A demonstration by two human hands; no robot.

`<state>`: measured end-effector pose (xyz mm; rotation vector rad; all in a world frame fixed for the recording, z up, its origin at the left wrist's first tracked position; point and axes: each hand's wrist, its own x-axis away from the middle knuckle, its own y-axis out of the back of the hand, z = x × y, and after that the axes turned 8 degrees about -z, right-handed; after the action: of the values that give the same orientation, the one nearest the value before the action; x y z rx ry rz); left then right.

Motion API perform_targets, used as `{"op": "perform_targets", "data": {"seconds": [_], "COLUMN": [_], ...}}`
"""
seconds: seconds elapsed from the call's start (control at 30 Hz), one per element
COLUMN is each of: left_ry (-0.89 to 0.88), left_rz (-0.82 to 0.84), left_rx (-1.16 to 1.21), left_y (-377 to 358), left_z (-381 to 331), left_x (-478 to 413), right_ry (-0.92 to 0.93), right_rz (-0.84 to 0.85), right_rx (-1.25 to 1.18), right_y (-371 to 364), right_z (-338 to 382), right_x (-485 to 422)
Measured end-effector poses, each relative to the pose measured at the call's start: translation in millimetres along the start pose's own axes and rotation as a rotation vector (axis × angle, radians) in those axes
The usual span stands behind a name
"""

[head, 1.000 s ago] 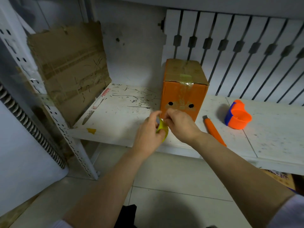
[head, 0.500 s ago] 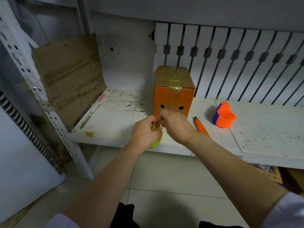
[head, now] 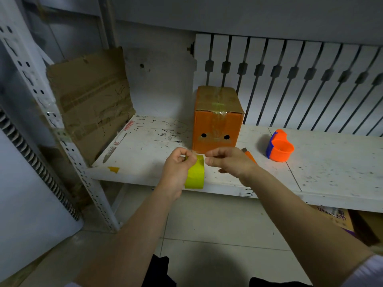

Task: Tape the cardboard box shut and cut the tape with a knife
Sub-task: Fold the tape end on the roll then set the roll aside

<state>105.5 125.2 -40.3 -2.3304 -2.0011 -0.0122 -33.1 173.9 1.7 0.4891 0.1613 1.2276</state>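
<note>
An orange cardboard box (head: pixel 216 125) stands upright on the white shelf (head: pixel 331 162), its brown top flaps closed with old clear tape across them. In front of it my left hand (head: pixel 179 168) holds a yellow-green roll of tape (head: pixel 194 175). My right hand (head: pixel 224 160) pinches at the roll's top edge, where the loose tape end is; the end itself is too thin to make out. An orange knife (head: pixel 248 155) lies on the shelf just behind my right hand, mostly hidden by it.
An orange and blue tape dispenser (head: pixel 279 149) sits right of the box. A scuffed cardboard sheet (head: pixel 91 100) leans against the perforated shelf post (head: pixel 68 141) at left. A slatted white panel (head: pixel 290 79) backs the shelf. Tiled floor lies below.
My head moved back, so the box looks farther off. My right hand has shifted slightly right from the roll, and more of the yellow-green roll now shows below my left hand.
</note>
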Motion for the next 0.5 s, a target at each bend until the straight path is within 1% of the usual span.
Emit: {"op": "perform_targets", "data": {"seconds": [0.17, 0.3, 0.5], "left_ry": [0.020, 0.017, 0.045], "left_rz": [0.036, 0.061, 0.058], "left_rx": [0.058, 0.057, 0.072], "left_y": [-2.6, -6.3, -12.3], "left_z": [-7.9, -11.5, -17.1], "left_x": [4.0, 7.2, 12.8], "right_ry": [0.050, 0.105, 0.120], "right_rz": [-0.134, -0.110, -0.194], "right_rx": [-0.198, -0.211, -0.252], "right_y": [-6.9, -7.5, -7.9], "right_z": [0.9, 3.7, 3.4], "right_x": [3.4, 5.1, 6.8]}}
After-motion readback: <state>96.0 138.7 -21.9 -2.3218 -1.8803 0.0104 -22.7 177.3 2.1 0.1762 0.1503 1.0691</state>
